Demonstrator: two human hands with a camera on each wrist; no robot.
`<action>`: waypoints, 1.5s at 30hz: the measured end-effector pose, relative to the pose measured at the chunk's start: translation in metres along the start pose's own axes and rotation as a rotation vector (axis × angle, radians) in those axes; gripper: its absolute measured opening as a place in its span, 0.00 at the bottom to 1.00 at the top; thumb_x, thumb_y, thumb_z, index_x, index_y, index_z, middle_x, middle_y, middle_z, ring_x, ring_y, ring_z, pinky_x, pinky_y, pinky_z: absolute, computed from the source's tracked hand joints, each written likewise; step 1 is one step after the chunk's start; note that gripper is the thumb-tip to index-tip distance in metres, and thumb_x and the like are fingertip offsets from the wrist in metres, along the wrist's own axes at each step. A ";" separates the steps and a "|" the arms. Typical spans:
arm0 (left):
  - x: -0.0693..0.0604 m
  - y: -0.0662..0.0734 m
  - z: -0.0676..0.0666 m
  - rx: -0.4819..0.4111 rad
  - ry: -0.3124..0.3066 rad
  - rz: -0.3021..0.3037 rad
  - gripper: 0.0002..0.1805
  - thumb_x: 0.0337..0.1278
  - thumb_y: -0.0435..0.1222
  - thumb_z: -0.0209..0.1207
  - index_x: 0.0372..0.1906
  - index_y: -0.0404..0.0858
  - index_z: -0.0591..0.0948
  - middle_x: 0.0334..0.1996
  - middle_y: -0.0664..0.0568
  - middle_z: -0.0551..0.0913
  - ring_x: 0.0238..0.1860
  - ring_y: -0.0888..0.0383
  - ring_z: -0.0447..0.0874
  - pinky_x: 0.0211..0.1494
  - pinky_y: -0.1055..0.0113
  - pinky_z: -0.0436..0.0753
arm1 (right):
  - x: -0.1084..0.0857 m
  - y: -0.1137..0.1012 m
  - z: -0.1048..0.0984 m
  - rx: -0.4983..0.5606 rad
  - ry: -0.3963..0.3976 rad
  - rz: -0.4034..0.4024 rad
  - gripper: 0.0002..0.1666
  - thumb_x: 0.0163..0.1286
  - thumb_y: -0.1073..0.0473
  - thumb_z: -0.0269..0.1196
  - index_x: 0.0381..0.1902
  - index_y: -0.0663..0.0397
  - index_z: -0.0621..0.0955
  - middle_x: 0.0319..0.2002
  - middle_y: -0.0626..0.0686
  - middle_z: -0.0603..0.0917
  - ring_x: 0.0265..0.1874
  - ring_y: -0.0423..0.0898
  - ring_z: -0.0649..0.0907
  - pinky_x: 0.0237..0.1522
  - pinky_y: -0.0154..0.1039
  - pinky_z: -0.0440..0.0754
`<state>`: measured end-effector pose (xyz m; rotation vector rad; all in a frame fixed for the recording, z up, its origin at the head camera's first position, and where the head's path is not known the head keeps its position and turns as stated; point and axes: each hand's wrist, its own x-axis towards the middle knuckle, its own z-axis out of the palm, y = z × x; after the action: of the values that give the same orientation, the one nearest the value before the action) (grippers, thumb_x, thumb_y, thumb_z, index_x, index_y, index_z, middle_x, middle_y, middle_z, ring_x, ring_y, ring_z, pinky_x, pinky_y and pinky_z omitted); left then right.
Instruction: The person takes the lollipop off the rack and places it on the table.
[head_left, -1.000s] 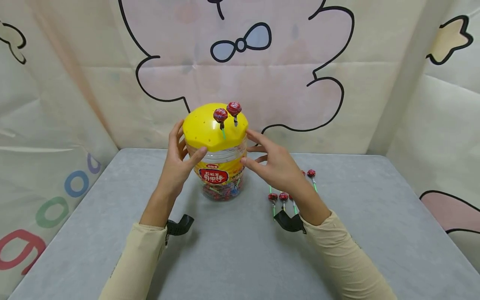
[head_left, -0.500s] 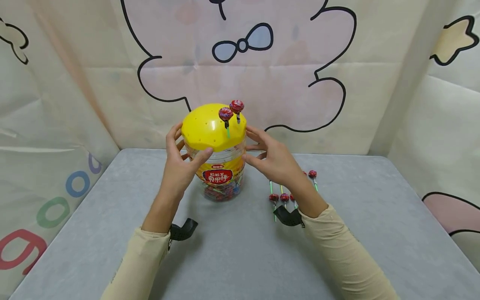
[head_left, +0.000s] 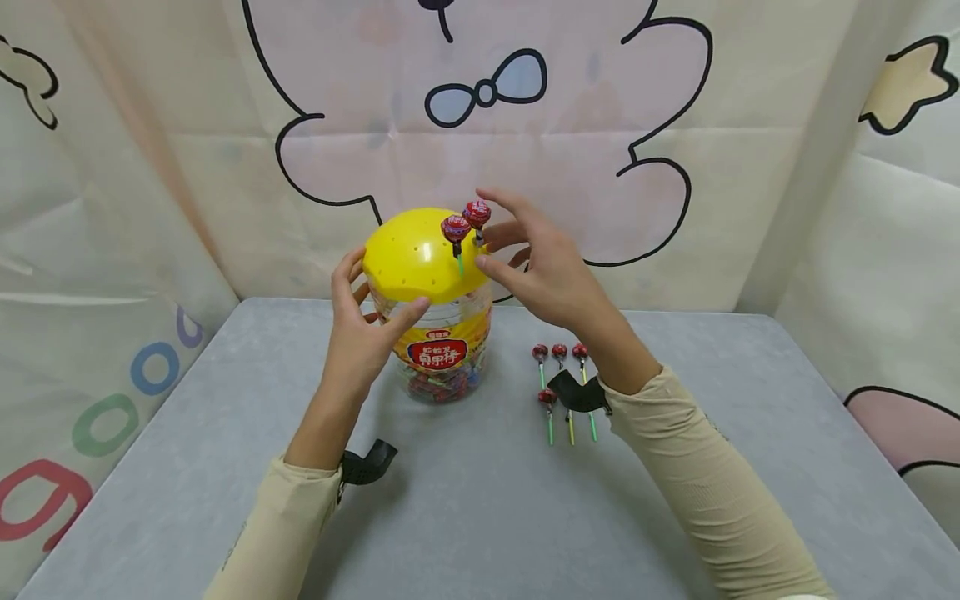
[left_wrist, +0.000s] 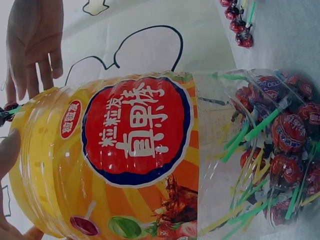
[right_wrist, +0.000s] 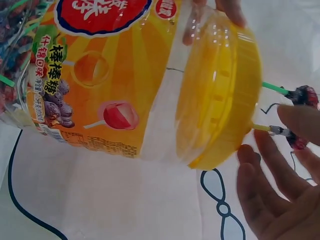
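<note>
A clear candy jar (head_left: 437, 354) with a yellow domed lid (head_left: 405, 262) stands on the table, wrapped lollipops filling its lower part. Two red-wrapped lollipops, a nearer one (head_left: 456, 227) and a farther one (head_left: 477, 212), stick up from holes in the lid's right side. My left hand (head_left: 360, 337) holds the jar at lid and neck, its thumb across the front. My right hand (head_left: 551, 271) is at the lid's right edge, fingers spread around the farther lollipop (right_wrist: 297, 141). In the right wrist view, thumb and fingers lie on either side of its stick, with no clear pinch.
Several loose lollipops (head_left: 581, 352) lie in two rows on the grey table (head_left: 480, 517), right of the jar; my right wrist strap (head_left: 577, 392) partly covers them. A cartoon-printed cloth (head_left: 480, 158) hangs right behind the table.
The jar has turned slightly, shifting the two upright lollipops to the right. My right hand has let go of the jar's side and moved up to the lollipops; my left hand stays on the jar.
</note>
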<state>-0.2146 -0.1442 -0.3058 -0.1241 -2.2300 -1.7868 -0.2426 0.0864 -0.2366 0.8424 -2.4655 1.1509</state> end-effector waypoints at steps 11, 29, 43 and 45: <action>0.002 -0.002 -0.004 0.027 -0.021 -0.027 0.53 0.54 0.44 0.71 0.76 0.59 0.48 0.77 0.54 0.49 0.76 0.50 0.54 0.70 0.46 0.65 | 0.004 0.004 0.007 -0.026 0.065 -0.073 0.36 0.71 0.62 0.63 0.72 0.34 0.65 0.49 0.53 0.87 0.48 0.46 0.84 0.48 0.44 0.84; 0.002 -0.003 -0.006 0.034 -0.018 -0.012 0.53 0.54 0.44 0.71 0.76 0.58 0.49 0.77 0.54 0.50 0.76 0.49 0.54 0.70 0.46 0.65 | 0.008 0.000 0.005 -0.027 0.163 -0.144 0.32 0.72 0.62 0.61 0.71 0.38 0.67 0.43 0.54 0.87 0.42 0.44 0.83 0.46 0.40 0.83; 0.004 -0.003 -0.006 0.048 -0.033 -0.016 0.52 0.55 0.46 0.71 0.76 0.61 0.48 0.78 0.55 0.50 0.76 0.50 0.54 0.71 0.46 0.65 | -0.016 0.006 -0.007 -0.034 0.177 -0.113 0.33 0.70 0.60 0.64 0.70 0.36 0.69 0.40 0.51 0.86 0.39 0.42 0.83 0.42 0.38 0.83; 0.004 -0.003 -0.007 0.057 -0.031 -0.019 0.52 0.55 0.46 0.71 0.76 0.61 0.48 0.77 0.55 0.50 0.76 0.51 0.55 0.70 0.46 0.65 | -0.027 0.009 -0.008 -0.040 0.189 -0.086 0.34 0.69 0.60 0.65 0.70 0.35 0.69 0.40 0.51 0.86 0.39 0.42 0.83 0.42 0.37 0.82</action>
<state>-0.2179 -0.1525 -0.3060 -0.1200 -2.3084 -1.7404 -0.2264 0.1081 -0.2498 0.7829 -2.2695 1.0946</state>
